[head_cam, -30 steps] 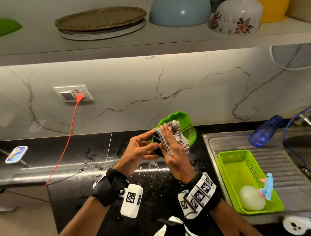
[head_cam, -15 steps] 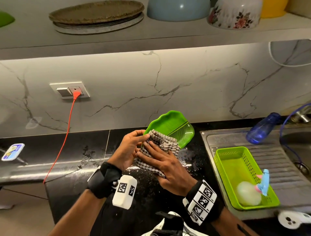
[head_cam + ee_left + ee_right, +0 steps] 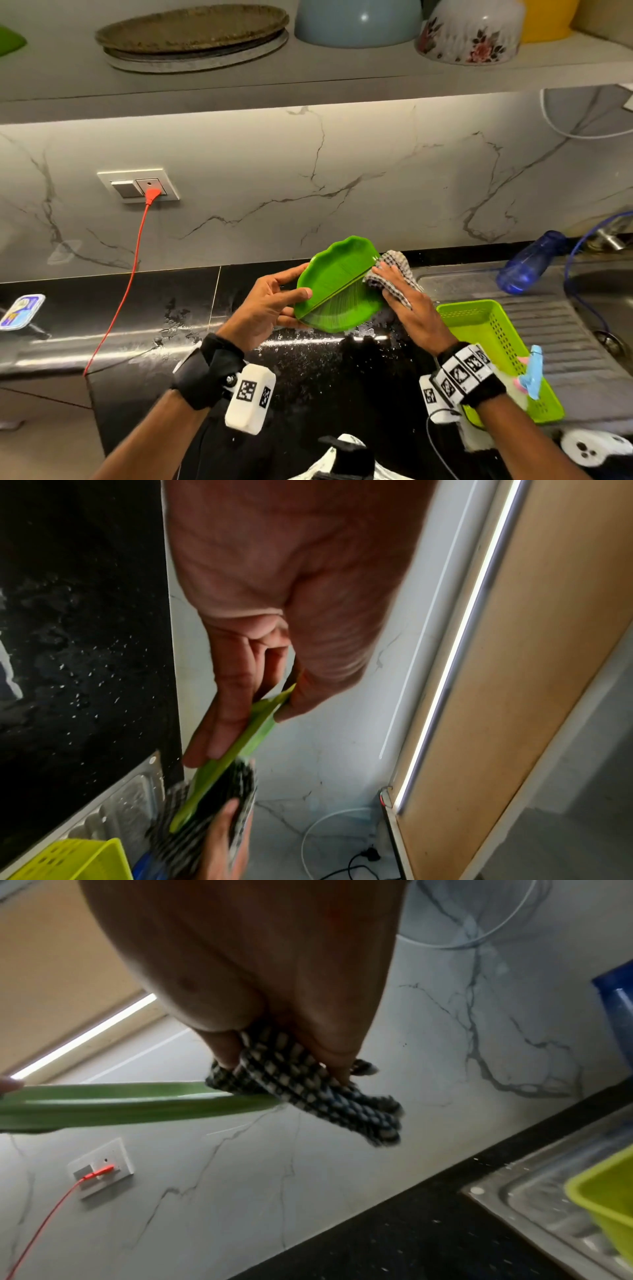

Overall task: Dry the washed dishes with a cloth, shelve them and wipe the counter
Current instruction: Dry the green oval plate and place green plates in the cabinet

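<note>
Your left hand (image 3: 263,310) pinches the green leaf-shaped plate (image 3: 337,291) by its left rim, thumb on top | your right hand (image 3: 409,301) grips the checked cloth (image 3: 394,265) against the plate's right edge | plate tilted, held above the wet black counter (image 3: 308,373) | green basket (image 3: 493,342) on the drainboard, just right.

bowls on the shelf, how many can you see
3, all upside down at the shelf's right end: a blue bowl, a white floral bowl right of it, and a yellow bowl further right, partly cut off. More may sit beyond the frame.
</note>
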